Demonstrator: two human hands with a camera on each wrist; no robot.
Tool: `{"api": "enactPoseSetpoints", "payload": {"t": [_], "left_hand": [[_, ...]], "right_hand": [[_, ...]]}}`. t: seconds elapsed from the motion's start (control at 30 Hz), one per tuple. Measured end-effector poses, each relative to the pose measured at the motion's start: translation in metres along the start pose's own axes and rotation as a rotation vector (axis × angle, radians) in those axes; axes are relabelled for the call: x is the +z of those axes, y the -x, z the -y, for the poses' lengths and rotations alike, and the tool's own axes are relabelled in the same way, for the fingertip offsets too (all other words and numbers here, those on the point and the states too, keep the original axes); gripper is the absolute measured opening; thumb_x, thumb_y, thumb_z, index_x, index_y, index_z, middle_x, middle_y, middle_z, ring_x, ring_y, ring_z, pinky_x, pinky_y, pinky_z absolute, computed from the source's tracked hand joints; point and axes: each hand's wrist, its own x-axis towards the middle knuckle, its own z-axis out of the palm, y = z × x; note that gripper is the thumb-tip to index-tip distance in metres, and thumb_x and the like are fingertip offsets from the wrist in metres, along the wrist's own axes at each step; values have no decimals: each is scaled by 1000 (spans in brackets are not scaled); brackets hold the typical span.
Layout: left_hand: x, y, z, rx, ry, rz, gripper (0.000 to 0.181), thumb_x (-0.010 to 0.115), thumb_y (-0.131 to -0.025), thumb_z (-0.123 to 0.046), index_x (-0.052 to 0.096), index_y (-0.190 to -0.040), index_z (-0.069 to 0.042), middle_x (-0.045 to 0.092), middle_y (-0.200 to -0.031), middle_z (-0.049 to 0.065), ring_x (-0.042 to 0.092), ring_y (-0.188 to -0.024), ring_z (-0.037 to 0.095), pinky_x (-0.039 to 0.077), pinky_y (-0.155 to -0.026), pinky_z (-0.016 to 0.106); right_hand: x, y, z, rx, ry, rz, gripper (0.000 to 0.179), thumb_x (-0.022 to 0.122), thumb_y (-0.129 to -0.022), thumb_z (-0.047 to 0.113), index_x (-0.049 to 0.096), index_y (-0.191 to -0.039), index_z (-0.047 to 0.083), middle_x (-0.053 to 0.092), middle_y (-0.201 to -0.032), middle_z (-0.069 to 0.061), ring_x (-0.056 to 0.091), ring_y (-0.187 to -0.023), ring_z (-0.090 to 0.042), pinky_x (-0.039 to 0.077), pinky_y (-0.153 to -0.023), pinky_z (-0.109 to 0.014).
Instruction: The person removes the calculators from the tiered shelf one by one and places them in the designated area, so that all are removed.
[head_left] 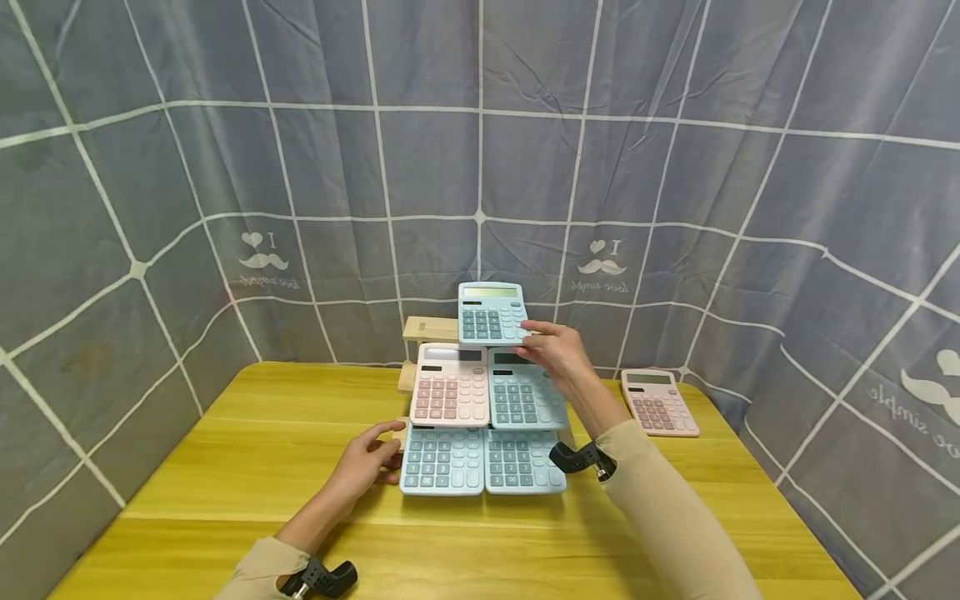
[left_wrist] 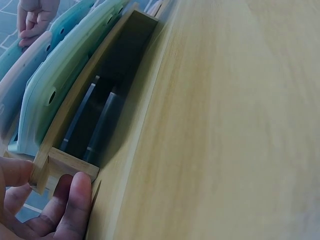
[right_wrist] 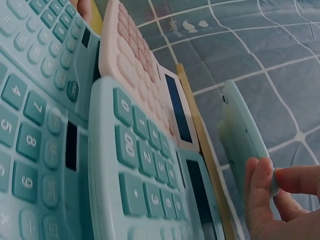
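My right hand (head_left: pixel 558 354) pinches a light blue calculator (head_left: pixel 491 312) by its lower right side, at the top tier of a wooden tiered rack (head_left: pixel 427 329). In the right wrist view this calculator (right_wrist: pixel 245 135) shows edge-on between thumb and fingers. On the middle tier lean a pink calculator (head_left: pixel 450 383) and a blue calculator (head_left: pixel 527 396), side by side. The bottom tier bears a left blue calculator (head_left: pixel 442 462) and a right blue calculator (head_left: pixel 521 467). My left hand (head_left: pixel 360 467) holds the rack's lower left end, thumb and fingertips at its wooden corner (left_wrist: pixel 75 162).
Another pink calculator (head_left: pixel 660 404) lies on the yellow wooden table (head_left: pixel 300 425), right of the rack. A grey gridded curtain (head_left: pixel 337 167) hangs behind and along both sides. Each wrist wears a black camera mount (head_left: pixel 581 458).
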Motion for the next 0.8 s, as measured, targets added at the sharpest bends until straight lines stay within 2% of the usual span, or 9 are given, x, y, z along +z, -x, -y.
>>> {"api": "enactPoseSetpoints", "payload": {"t": [0.6,0.8], "left_hand": [[-3,4,-1,-3,-19,-1,38,55,-104,-16,56,-142,-10,66,-101,16,65,-84,22,61,-67,35],[-1,2,-1,0,-7,2,37,55,-103,-14,57,-140,-10,65,-100,16,64,-83,22,61,-67,34]], "right_hand": [[-36,7,7,-15,66,-7,44,58,-97,-2,55,-141,-1,52,-137,-22,73,-79,-12,59,-79,-21],[-52,7,8,-17,68,-10,45,58,-98,-1,54,-142,-1,55,-131,-21,75,-82,-13,59,-81,-23]]}}
